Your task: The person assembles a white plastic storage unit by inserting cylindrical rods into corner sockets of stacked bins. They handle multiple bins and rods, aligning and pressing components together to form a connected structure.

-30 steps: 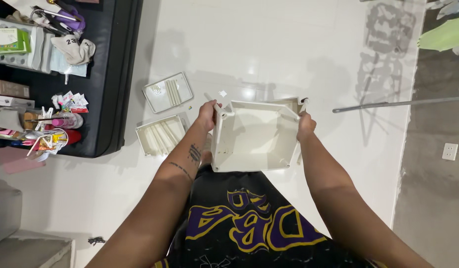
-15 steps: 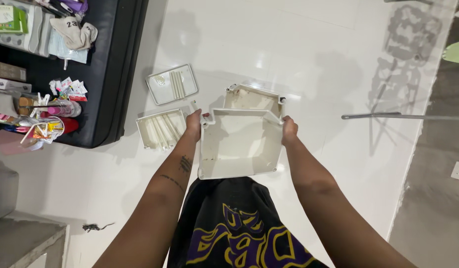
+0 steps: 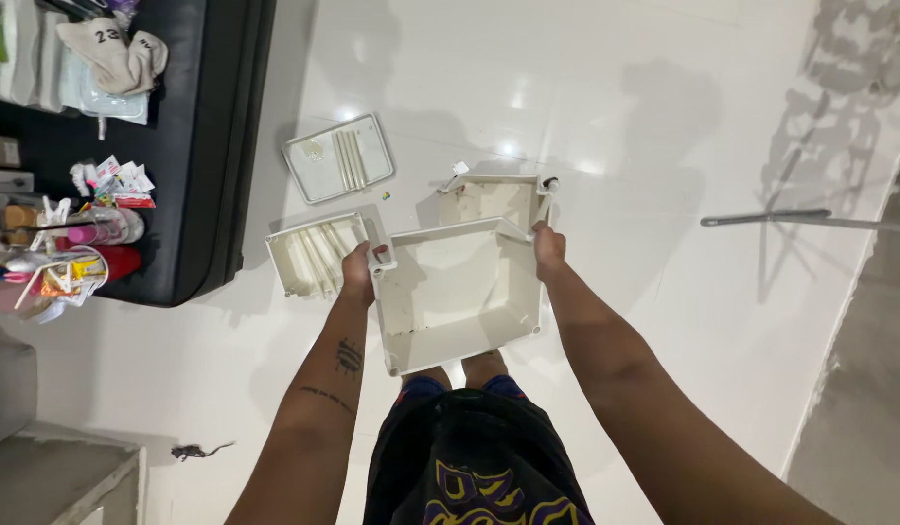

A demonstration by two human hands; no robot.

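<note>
The left hand [image 3: 357, 274] has its fingers curled tight around the left rim of a white square tray [image 3: 457, 292]; the right hand [image 3: 548, 249] pinches the far right corner. Both forearms reach forward, holding the tray above the white floor [image 3: 664, 117]. Just beyond the fingertips lies a second tray [image 3: 491, 199]; left of the left-hand fingers, two trays of rods [image 3: 314, 255].
</note>
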